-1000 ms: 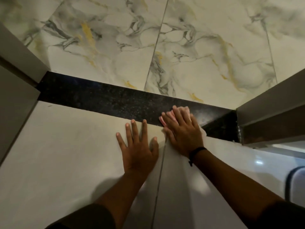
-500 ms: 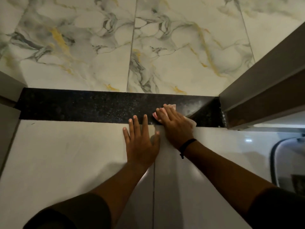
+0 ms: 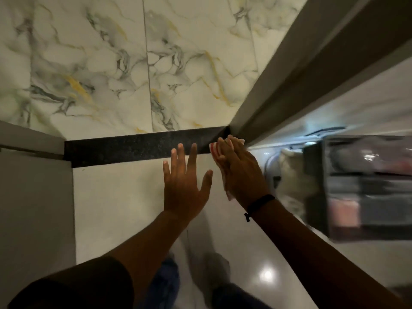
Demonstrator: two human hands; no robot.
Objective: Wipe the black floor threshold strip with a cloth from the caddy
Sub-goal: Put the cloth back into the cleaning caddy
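The black speckled threshold strip (image 3: 133,147) runs across the floor between the marble tiles and the plain white tiles. My right hand (image 3: 239,169) presses a pale cloth with pink stripes (image 3: 215,148) flat against the strip's right end, close to the door frame. Most of the cloth is hidden under the palm; a corner shows near the wrist. My left hand (image 3: 185,181) lies flat on the white tile beside it, fingers spread, fingertips touching the strip's near edge, holding nothing. The dark caddy (image 3: 365,186) stands blurred at the right.
A grey door frame (image 3: 301,70) rises diagonally at the strip's right end. A second grey frame (image 3: 29,139) borders the left end. A white cloth or bag (image 3: 294,175) lies next to the caddy. My knees show at the bottom.
My right hand has slid the cloth rightward along the strip to its end at the door frame. The view swung right, bringing the caddy into sight. The left hand stays flat.
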